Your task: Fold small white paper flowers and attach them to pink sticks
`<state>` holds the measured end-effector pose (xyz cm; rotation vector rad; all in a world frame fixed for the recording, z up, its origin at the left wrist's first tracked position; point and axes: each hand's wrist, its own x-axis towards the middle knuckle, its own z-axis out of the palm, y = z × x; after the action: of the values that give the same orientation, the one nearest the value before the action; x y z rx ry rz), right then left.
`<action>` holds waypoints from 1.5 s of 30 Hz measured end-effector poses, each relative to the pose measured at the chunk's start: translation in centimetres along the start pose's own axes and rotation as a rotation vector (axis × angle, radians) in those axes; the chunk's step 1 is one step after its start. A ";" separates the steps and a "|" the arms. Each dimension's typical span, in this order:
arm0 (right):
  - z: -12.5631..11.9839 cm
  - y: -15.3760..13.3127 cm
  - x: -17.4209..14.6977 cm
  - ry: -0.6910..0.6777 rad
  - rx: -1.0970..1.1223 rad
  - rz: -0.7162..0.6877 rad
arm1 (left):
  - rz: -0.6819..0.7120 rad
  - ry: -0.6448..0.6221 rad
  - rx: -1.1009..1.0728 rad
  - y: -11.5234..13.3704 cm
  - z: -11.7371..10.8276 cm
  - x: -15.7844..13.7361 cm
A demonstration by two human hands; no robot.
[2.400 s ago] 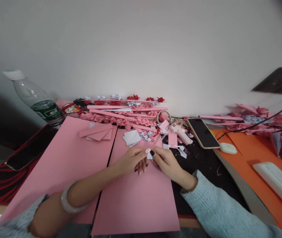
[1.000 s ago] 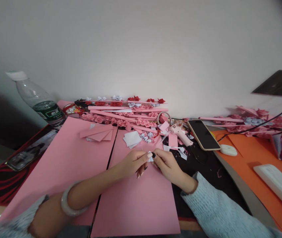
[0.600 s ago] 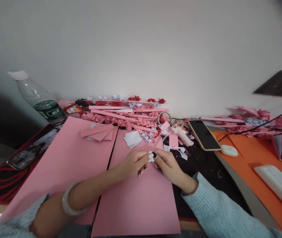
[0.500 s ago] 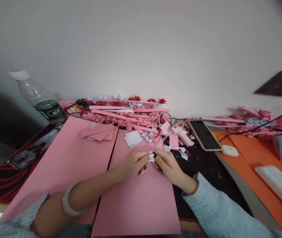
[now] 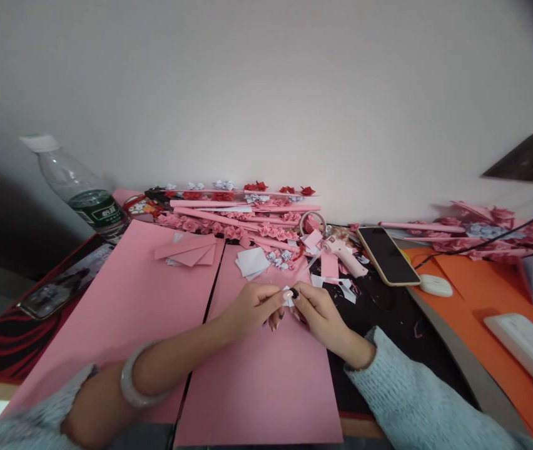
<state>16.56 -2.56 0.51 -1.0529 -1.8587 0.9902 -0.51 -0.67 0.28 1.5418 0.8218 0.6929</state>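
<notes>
Between my fingertips is a small piece of white paper, mostly covered by the fingers. My left hand pinches it from the left with thumb and forefinger. From the other side my right hand is closed on it too, thumb meeting thumb. Both hands hover over a large pink sheet. Just beyond them lie white paper squares and small white folded flowers. A pink glue gun rests to the right of these, among paper scraps.
Pink paper flower stems line the wall. A water bottle stands at the left, near folded pink papers. Rightward are a phone, a white case, orange sheets, a white device and a black cable.
My left fingers below the paper have shifted slightly to the right. Both hands stay on the paper in nearly the same place, and the whole view has shifted a little.
</notes>
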 end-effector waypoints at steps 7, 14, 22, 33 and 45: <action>0.1 0.0 0.0 0.002 0.018 -0.001 | 0.043 0.012 -0.042 0.2 0.1 0.0; 0.2 0.2 -0.1 -0.007 0.012 0.010 | 0.038 0.032 0.030 0.6 0.0 -0.2; 0.0 0.3 0.0 0.017 -0.021 0.009 | 0.033 0.037 -0.012 0.8 0.1 0.0; -0.2 0.6 -0.1 0.003 -0.052 0.042 | 0.039 -0.018 -0.173 0.0 0.1 0.4; -0.2 0.3 0.1 0.049 -0.091 0.029 | 0.035 -0.042 -0.227 -0.1 0.2 0.6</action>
<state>16.75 -2.31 0.34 -1.1511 -1.8683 0.8964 0.01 -0.26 0.18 1.3635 0.6621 0.7503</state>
